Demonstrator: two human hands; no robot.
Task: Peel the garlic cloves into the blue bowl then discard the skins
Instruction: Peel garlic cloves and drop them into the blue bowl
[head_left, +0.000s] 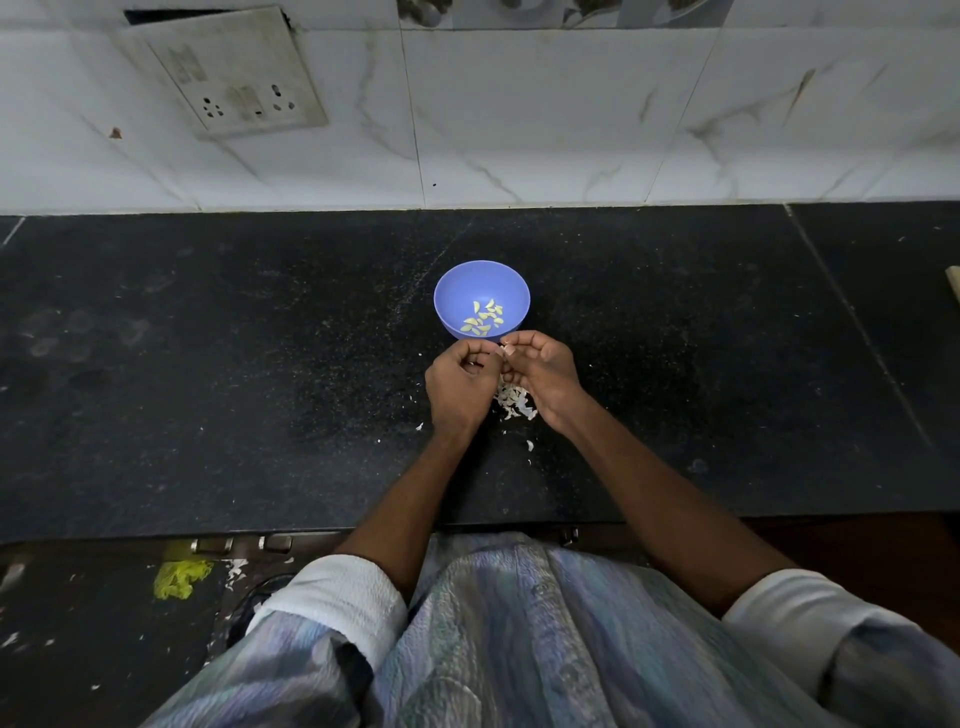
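A blue bowl (482, 283) stands on the black counter and holds several peeled garlic cloves (484, 321). Just in front of it my left hand (460, 382) and my right hand (543, 371) meet, fingers curled. Between their fingertips they pinch a small garlic clove (503, 351), mostly hidden by the fingers. A pile of white garlic skins (515, 402) lies on the counter under and between my hands.
The black stone counter (208, 364) runs left and right, backed by a white tiled wall with a socket plate (228, 73). Stray skin flakes (530, 445) lie near my wrists. Below the counter edge, a yellow scrap (182, 577) lies on the floor.
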